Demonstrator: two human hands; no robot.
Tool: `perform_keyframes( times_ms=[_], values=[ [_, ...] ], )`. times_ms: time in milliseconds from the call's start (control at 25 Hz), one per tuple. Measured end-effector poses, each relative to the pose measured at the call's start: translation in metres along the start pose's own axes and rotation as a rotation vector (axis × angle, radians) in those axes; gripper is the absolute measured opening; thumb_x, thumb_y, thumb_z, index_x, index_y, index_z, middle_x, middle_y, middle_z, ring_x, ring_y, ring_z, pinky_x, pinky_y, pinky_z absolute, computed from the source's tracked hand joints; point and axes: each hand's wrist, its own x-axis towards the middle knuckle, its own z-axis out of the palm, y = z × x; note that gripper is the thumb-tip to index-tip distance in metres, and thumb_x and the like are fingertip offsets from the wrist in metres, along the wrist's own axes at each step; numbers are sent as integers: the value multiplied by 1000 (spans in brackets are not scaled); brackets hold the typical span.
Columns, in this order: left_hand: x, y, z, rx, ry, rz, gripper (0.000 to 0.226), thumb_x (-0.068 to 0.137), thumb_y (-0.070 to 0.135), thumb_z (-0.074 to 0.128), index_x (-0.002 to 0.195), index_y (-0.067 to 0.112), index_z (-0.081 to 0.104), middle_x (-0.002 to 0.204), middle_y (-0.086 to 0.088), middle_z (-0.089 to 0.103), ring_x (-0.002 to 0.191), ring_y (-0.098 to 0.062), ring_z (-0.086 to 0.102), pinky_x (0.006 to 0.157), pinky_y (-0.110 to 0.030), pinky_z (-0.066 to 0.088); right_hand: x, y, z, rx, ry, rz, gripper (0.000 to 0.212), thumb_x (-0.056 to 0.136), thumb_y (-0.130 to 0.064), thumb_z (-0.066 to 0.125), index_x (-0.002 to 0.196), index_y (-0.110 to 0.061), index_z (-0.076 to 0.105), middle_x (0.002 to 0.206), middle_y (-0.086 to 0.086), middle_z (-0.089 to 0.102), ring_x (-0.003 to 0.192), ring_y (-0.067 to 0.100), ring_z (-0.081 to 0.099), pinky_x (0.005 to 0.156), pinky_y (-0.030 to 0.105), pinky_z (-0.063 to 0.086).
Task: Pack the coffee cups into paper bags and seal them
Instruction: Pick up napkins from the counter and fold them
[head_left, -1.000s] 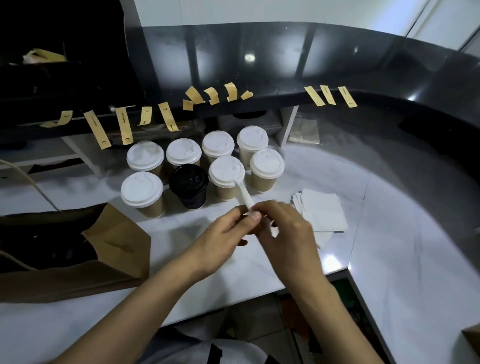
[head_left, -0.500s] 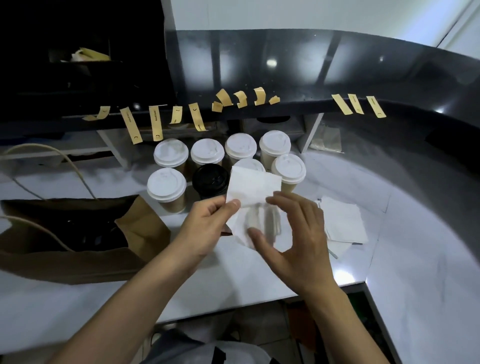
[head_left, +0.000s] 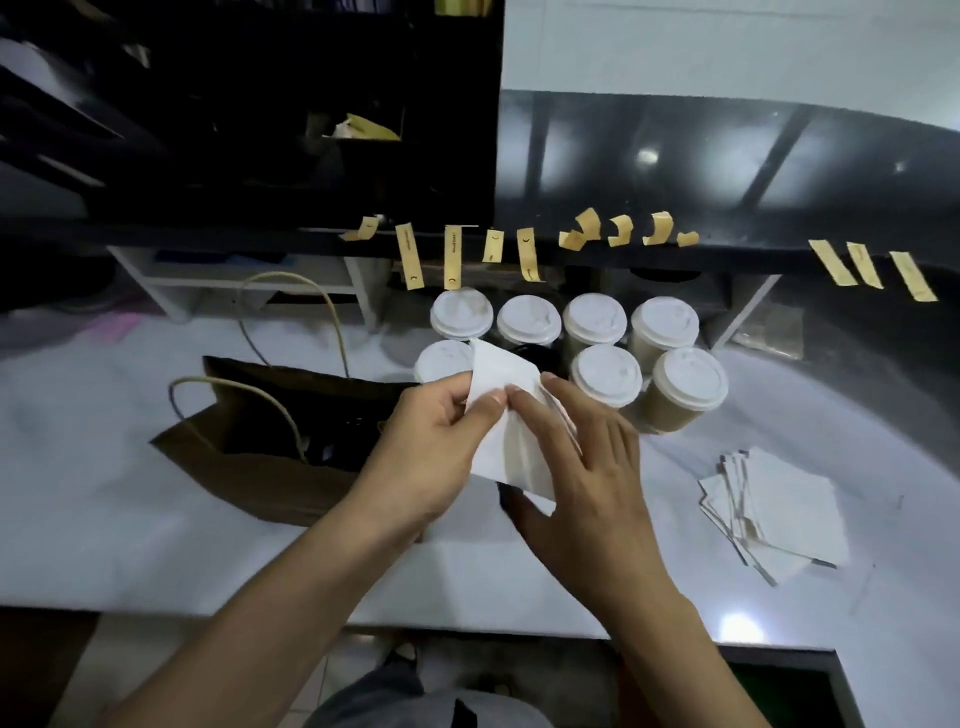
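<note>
I'm seeing the cups sitting at frame centre on the counter, the paper bag lying left of them. A napkin stack is lying lower right, tape strips hanging above.

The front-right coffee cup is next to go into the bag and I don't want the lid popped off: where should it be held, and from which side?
Grip the front-right coffee cup around its brown paper wall below the white lid, coming from the right or front. Those sides look open, while other cups crowd its left and back. It stands upright, so a level sideways wrap should spare the lid.
</note>
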Motion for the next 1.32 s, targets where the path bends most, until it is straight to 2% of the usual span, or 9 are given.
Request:
perform_keyframes(
  times_ms=[120,240,360,520,680,760,960,1160,1320],
  values=[
    [-5,7,-16,49,-21,25,21,104,21,52,113,22,71,99,2,78,93,-14,74,84,-38,59,11,-13,6,-11,131,-4,55,85,-7,73,138,-15,63,136,11,54,118,28,53,102,33,33],
    [-14,17,-35,89,-68,55,23,104,26,53,121,20,67,105,-1,76,101,-20,71,93,-49,55,23,-22,10,50,218,24,43,89,-6,57,129,-12,69,119,9,60,107,25,55,91,31,36],
    [-26,28,-65,208,-35,191,36,100,42,53,135,37,58,114,18,70,108,2,64,94,-30,53,37,-29,12,170,251,242,34,92,-13,57,123,-23,68,102,-3,62,93,19,55,77,31,39],
    [-44,42,-107,364,115,464,25,101,36,49,122,39,62,112,16,69,101,-12,67,78,-24,56,55,-40,17,289,254,467,3,95,-26,59,96,-29,58,73,-14,57,70,10,49,61,21,37],
    [-47,37,-155,446,292,638,25,105,30,44,122,25,62,106,8,69,94,-20,67,75,-25,54,66,-56,25,308,258,563,21,93,-15,64,82,-27,52,74,-6,54,77,1,52,64,8,35],
    [-38,29,-179,486,350,603,25,106,32,42,121,25,61,104,11,69,98,-17,68,79,-28,55,69,-64,30,325,256,618,20,92,-14,63,79,-22,50,73,-2,53,75,8,53,61,13,37],
    [-10,-6,-213,600,307,419,16,105,32,47,115,31,60,90,21,71,97,3,63,68,-6,42,72,-79,30,340,285,676,11,90,-18,63,83,-24,57,75,-16,60,72,4,56,57,11,38],
    [5,-34,-227,826,204,343,17,95,24,66,103,39,66,91,26,65,107,-2,41,94,-30,34,78,-92,32,408,339,740,8,90,-20,64,92,-27,60,83,-21,64,77,6,61,64,28,47],
    [10,-42,-233,958,64,341,26,86,33,76,109,40,66,122,15,64,141,-8,33,120,-36,13,82,-104,37,432,356,756,7,90,-21,66,93,-25,61,85,-26,64,81,3,62,68,25,46]
  ],
)
